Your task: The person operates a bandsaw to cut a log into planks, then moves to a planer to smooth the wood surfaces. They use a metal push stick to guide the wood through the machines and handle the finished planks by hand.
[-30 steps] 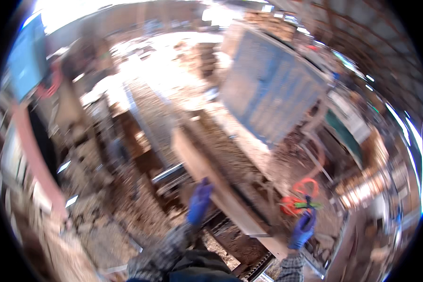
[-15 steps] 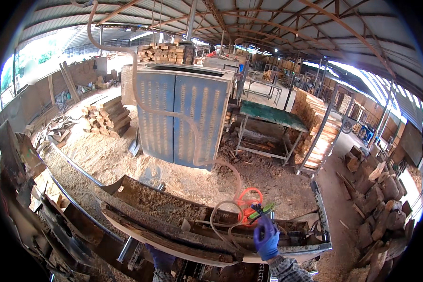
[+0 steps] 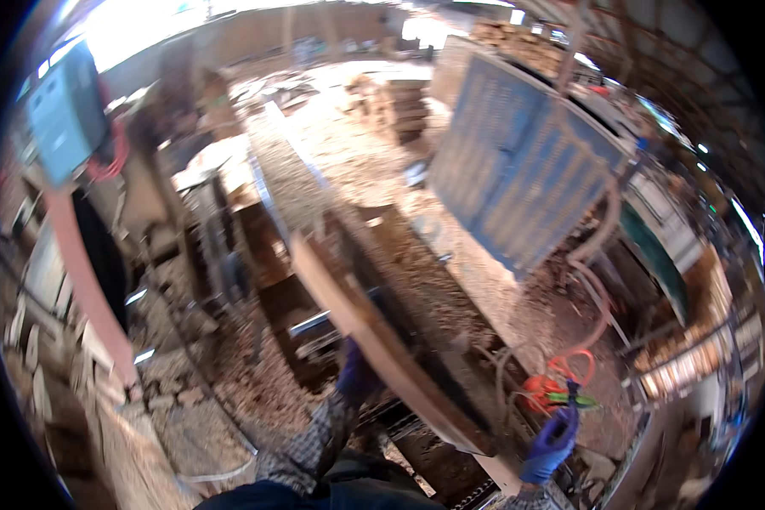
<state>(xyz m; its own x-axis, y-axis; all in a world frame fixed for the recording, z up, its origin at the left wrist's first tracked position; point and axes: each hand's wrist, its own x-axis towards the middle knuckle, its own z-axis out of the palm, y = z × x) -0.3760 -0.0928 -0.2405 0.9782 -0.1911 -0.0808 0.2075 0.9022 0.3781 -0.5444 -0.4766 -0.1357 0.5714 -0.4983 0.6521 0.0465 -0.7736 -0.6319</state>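
Note:
My left hand [image 3: 359, 372], in a purple glove, is against the near side of a long, thick wooden plank [image 3: 361, 327]. The plank lies slantwise across a metal-framed bed. Blur and the plank's edge hide that hand's fingers. My right hand [image 3: 552, 444], also gloved in purple, is raised beyond the plank's near end. Its fingers are curled around a small dark tool [image 3: 573, 391] that sticks up above them; its kind is not clear. Right beside the tool are a bright green piece [image 3: 565, 398] and loops of orange hose [image 3: 542, 393].
A tall blue slotted cabinet [image 3: 518, 161] stands beyond the bed, with a pale hose [image 3: 599, 238] hanging past it. Sawdust [image 3: 382, 140] covers the ground. At left are a pinkish curved guard [image 3: 85, 280] and a light-blue box [image 3: 66, 110]. Stacked timber [image 3: 680, 340] stands at right.
My view has swung left and down, so the cabinet now sits further right and tilted. The guard and light-blue box have come into view. My right hand still holds the dark tool.

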